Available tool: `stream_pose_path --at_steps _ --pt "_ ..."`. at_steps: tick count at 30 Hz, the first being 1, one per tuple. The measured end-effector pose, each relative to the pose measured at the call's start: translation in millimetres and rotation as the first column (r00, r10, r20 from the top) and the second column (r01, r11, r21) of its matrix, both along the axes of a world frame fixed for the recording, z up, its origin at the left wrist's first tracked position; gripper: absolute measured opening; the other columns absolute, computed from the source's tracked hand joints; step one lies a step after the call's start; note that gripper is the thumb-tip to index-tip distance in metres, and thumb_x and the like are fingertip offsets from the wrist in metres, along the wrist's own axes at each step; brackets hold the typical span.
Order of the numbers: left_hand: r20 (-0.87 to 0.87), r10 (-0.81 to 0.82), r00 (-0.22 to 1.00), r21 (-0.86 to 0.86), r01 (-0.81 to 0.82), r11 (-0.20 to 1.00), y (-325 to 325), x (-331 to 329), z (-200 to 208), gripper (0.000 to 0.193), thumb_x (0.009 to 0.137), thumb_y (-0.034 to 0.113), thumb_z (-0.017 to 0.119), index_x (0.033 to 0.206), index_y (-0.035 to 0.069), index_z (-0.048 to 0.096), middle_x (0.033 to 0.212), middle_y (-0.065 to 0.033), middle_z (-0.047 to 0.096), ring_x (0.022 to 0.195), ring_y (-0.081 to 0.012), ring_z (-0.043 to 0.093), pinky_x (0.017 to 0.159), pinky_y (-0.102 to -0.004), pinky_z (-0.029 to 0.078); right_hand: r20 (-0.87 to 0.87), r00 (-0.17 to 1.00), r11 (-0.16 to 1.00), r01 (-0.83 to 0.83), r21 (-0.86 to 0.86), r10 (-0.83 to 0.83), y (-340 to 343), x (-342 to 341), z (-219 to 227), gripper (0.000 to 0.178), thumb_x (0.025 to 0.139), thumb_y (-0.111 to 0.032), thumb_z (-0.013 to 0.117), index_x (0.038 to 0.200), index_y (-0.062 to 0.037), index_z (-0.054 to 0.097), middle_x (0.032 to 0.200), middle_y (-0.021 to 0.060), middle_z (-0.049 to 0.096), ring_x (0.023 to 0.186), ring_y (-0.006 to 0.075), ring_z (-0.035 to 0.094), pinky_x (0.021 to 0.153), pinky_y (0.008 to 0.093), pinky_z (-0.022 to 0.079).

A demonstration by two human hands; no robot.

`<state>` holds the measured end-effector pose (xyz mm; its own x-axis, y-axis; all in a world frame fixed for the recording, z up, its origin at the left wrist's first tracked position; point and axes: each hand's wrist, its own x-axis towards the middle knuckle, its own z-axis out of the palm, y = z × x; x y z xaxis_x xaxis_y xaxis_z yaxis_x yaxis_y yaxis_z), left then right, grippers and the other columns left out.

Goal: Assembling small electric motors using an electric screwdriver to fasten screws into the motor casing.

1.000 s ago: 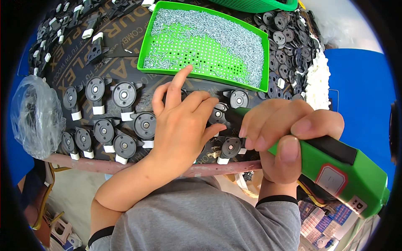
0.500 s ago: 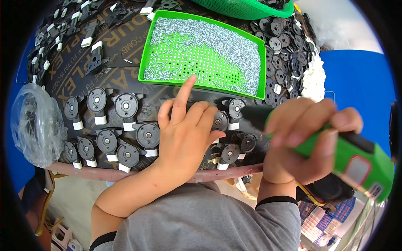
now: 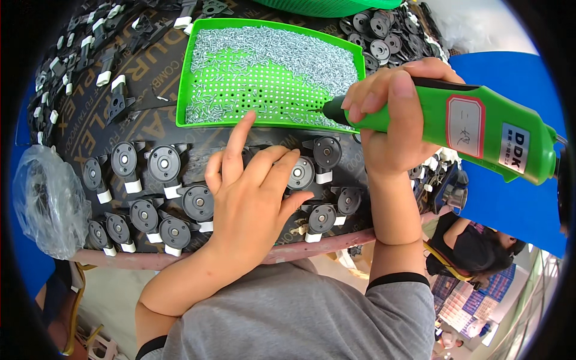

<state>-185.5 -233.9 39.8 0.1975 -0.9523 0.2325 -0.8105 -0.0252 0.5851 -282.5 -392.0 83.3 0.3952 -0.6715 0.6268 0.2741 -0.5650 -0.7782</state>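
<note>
My right hand (image 3: 390, 108) is wrapped around a green electric screwdriver (image 3: 438, 117). Its thin bit points left over the lower right part of a green perforated tray (image 3: 182, 102), which holds many small silver screws (image 3: 330, 60). My left hand (image 3: 246, 192) lies palm down over the black parts with its fingers spread, the index fingertip by the tray's near rim. Beside its other fingertips is a black round wheel part (image 3: 300, 173), partly covered. Similar black wheel parts with white ends (image 3: 164, 163) stand in rows to the left, and a few (image 3: 327, 153) lie to the right.
Loose black brackets with white ends (image 3: 117, 102) are scattered at the far left. Black discs (image 3: 379, 49) pile up behind the tray, near a green basket (image 3: 324, 5). A clear plastic bag (image 3: 51, 198) sits at the left edge. Another person (image 3: 480, 252) is at lower right.
My right hand has carried the screwdriver up and left, from beside the right-hand wheel parts to over the screw tray. My left hand keeps its pose; the whole view has shifted slightly.
</note>
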Motion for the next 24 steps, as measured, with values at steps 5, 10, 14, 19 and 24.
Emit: stream_pose_path --at_steps 5,10,14,19,24 --pt "-0.017 0.001 1.000 -0.009 -0.001 1.000 -0.5 -0.7 -1.1 0.051 0.071 0.033 0.083 0.115 0.011 0.069 0.118 -0.0006 0.064 0.138 -0.0343 0.038 0.101 -0.0464 0.026 -0.039 0.999 1.000 0.013 -0.005 -0.013 0.7 -2.3 -2.5 0.018 0.093 -0.005 0.051 0.108 -0.0040 0.042 0.062 0.0100 0.051 0.046 0.0194 0.049 0.047 0.0360 0.048" --pt "-0.022 0.007 1.000 -0.001 -0.007 1.000 0.9 1.3 -2.0 0.052 0.069 0.027 0.084 0.115 0.010 0.069 0.118 -0.0014 0.065 0.138 -0.0341 0.038 0.101 -0.0470 0.026 -0.006 0.989 0.989 -0.146 -0.026 0.146 20.1 -28.1 35.9 0.020 0.098 -0.016 0.043 0.114 -0.0047 0.044 0.068 0.0081 0.050 0.051 0.0197 0.049 0.048 0.0359 0.046" --pt "-0.030 -0.003 1.000 -0.027 0.002 1.000 -1.1 -0.2 -1.0 0.052 0.067 0.024 0.085 0.115 0.011 0.069 0.118 -0.0015 0.064 0.139 -0.0332 0.038 0.101 -0.0475 0.026 -0.038 0.915 0.916 -0.401 0.018 0.401 54.0 -47.2 55.7 0.022 0.101 -0.017 0.047 0.119 -0.0057 0.042 0.072 0.0082 0.052 0.054 0.0187 0.052 0.049 0.0347 0.049" --pt "-0.040 0.010 0.999 -0.029 -0.011 1.000 2.0 0.4 -7.4 0.052 0.064 0.015 0.085 0.114 0.013 0.069 0.118 -0.0012 0.064 0.140 -0.0322 0.036 0.103 -0.0488 0.025 -0.109 0.930 0.937 -0.346 0.051 0.350 71.7 -45.6 29.5 0.025 0.097 -0.013 0.059 0.111 -0.0086 0.038 0.071 0.0086 0.056 0.051 0.0186 0.055 0.049 0.0347 0.051" --pt "-0.061 0.001 0.998 -0.031 -0.003 1.000 -0.4 -2.3 -4.9 0.052 0.063 0.012 0.084 0.113 0.013 0.069 0.118 -0.0011 0.064 0.140 -0.0321 0.036 0.104 -0.0490 0.025 -0.180 0.912 0.929 -0.370 0.026 0.369 62.2 -47.4 26.1 0.027 0.096 -0.014 0.062 0.108 -0.0091 0.038 0.070 0.0088 0.057 0.050 0.0190 0.055 0.049 0.0361 0.051"
